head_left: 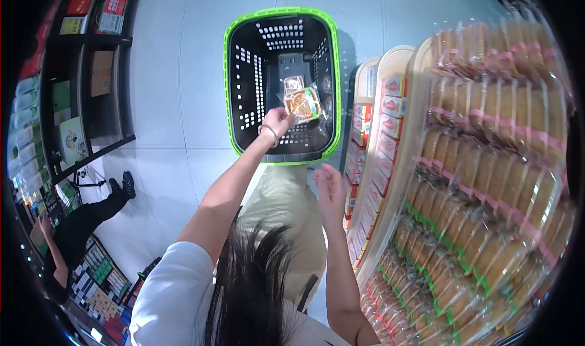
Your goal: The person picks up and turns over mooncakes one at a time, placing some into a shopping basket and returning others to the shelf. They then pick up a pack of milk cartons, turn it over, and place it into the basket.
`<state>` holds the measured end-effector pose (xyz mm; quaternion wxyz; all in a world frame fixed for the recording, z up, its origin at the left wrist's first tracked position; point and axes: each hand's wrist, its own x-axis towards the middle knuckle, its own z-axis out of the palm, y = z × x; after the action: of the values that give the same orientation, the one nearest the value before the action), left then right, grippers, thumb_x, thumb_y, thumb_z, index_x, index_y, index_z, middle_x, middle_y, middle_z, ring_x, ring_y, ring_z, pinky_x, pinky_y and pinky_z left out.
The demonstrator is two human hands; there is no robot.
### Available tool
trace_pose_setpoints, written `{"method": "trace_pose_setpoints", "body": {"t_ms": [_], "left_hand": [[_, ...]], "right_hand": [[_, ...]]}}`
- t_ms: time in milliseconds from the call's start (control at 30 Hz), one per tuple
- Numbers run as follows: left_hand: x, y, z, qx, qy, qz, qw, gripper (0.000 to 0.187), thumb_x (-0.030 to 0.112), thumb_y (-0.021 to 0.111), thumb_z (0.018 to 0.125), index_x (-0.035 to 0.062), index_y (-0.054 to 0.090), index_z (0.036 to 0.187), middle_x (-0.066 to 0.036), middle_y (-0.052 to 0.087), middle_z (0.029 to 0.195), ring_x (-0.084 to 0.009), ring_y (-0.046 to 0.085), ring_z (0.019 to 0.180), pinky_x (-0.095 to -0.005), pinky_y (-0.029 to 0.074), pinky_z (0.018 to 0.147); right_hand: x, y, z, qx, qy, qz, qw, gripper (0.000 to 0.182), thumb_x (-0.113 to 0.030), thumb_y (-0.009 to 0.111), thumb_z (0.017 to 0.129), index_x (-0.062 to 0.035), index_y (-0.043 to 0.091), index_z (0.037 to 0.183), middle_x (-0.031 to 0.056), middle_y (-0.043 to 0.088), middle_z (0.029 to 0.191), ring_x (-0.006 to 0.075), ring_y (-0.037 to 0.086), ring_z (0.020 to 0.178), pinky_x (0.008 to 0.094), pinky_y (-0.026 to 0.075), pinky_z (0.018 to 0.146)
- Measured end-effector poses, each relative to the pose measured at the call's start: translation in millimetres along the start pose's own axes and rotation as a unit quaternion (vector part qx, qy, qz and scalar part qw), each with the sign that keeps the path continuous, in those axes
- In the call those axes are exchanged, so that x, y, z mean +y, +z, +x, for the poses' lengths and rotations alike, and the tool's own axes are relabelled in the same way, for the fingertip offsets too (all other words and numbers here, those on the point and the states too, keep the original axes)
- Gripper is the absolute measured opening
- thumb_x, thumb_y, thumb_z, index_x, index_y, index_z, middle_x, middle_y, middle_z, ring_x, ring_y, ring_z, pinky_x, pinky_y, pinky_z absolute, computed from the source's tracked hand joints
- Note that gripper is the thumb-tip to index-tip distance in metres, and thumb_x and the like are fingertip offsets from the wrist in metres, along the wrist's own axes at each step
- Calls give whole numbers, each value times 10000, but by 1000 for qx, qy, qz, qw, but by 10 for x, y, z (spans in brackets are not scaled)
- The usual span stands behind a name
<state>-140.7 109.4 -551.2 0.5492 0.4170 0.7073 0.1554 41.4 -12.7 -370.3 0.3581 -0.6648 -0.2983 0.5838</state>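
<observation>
My left hand (278, 123) reaches over the near rim into a black shopping basket (247, 71) with a bright green edge. Its fingers close on the corner of a clear-wrapped food package (303, 104) with brown contents and a green-and-white label. A smaller wrapped package (293, 84) lies just beyond it in the basket. Along the basket's right inner wall are clear plastic items that I cannot make out. My right hand (331, 184) hangs just outside the basket's near right corner, fingers loosely bent and apart, holding nothing.
On the right, a slanted display holds rows of clear-wrapped bread (487, 108), with red-and-white labels (390, 108) along its front. Dark shelves (85, 90) with boxes stand at the left. A person in dark clothes (91, 218) is at the lower left. Grey floor tiles (177, 90) surround the basket.
</observation>
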Motion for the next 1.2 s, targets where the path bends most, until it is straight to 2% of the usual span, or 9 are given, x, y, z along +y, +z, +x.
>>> {"method": "trace_pose_setpoints", "body": {"t_ms": [100, 233, 300, 567, 600, 833, 867, 967, 1200], "left_hand": [[662, -248, -681, -71, 74, -177, 979, 150, 121, 596, 888, -29, 602, 878, -48, 649, 794, -84, 607, 681, -235, 521, 619], [1653, -559, -1809, -115, 171, -213, 955, 100, 92, 575, 906, 20, 589, 838, -1, 612, 768, -58, 567, 690, -222, 489, 631], [2079, -617, -2366, -137, 178, -243, 944, 98, 77, 570, 907, 30, 577, 821, 19, 595, 750, -46, 546, 693, -213, 467, 650], [2793, -791, -3924, -339, 278, -90, 894, 159, 117, 591, 899, 15, 569, 779, 50, 527, 712, -18, 453, 678, -213, 396, 607], [2930, -799, -4110, -346, 286, -49, 892, 160, 125, 599, 891, 8, 579, 785, 45, 516, 696, -28, 444, 659, -225, 389, 594], [3834, -552, -4944, -409, 469, 201, 757, 151, 105, 602, 863, -27, 566, 798, -57, 522, 758, -123, 493, 675, -273, 410, 627], [3946, -474, -5094, -388, 515, 208, 736, 149, 128, 574, 858, -6, 548, 799, -89, 500, 716, -237, 510, 646, -324, 418, 622], [4104, -160, -5309, -414, 603, 114, 672, 126, 113, 572, 861, 0, 518, 847, -86, 513, 816, -234, 522, 747, -309, 417, 706], [4249, 275, -5640, -502, 409, -90, 757, 196, 55, 534, 917, 13, 472, 1099, -11, 534, 964, -67, 482, 879, -226, 403, 781]], "right_hand": [[-461, -57, -263, 20, -28, 10, 999, 294, -168, 483, 962, -17, 486, 1214, 102, 599, 1049, 151, 593, 925, 276, 469, 786], [-1045, -296, -753, 36, -116, 86, 989, 338, -218, 440, 984, 11, 460, 1231, 116, 586, 1044, 171, 609, 889, 281, 482, 765], [-1461, -419, -1079, 58, -62, 119, 989, 397, -293, 358, 1005, 12, 439, 1246, 127, 583, 1041, 175, 613, 852, 289, 507, 729], [-1888, -975, -2613, 114, -167, 127, 971, 581, -424, 223, 999, 43, 437, 1272, 137, 597, 829, 128, 548, 620, 251, 469, 534], [-1901, -961, -2778, 154, -166, 204, 952, 469, -353, 301, 1007, 26, 521, 1175, 77, 587, 699, 84, 511, 556, 213, 426, 517], [-1907, -1127, -3586, 224, -199, 237, 924, 291, -254, 464, 976, 2, 520, 1104, 56, 585, 757, 79, 527, 585, 214, 432, 547], [-1925, -1156, -3653, 249, -220, 256, 908, 289, -248, 461, 977, 4, 506, 1110, 58, 578, 776, 90, 548, 615, 220, 441, 566], [-2086, -1293, -3883, 315, -259, 296, 864, 279, -244, 457, 977, 8, 507, 1087, 59, 570, 767, 108, 561, 629, 242, 456, 586], [-2240, -1574, -4060, 376, -348, 310, 801, 304, -257, 364, 999, 11, 506, 1020, 106, 598, 813, 146, 560, 603, 297, 482, 642]]}}
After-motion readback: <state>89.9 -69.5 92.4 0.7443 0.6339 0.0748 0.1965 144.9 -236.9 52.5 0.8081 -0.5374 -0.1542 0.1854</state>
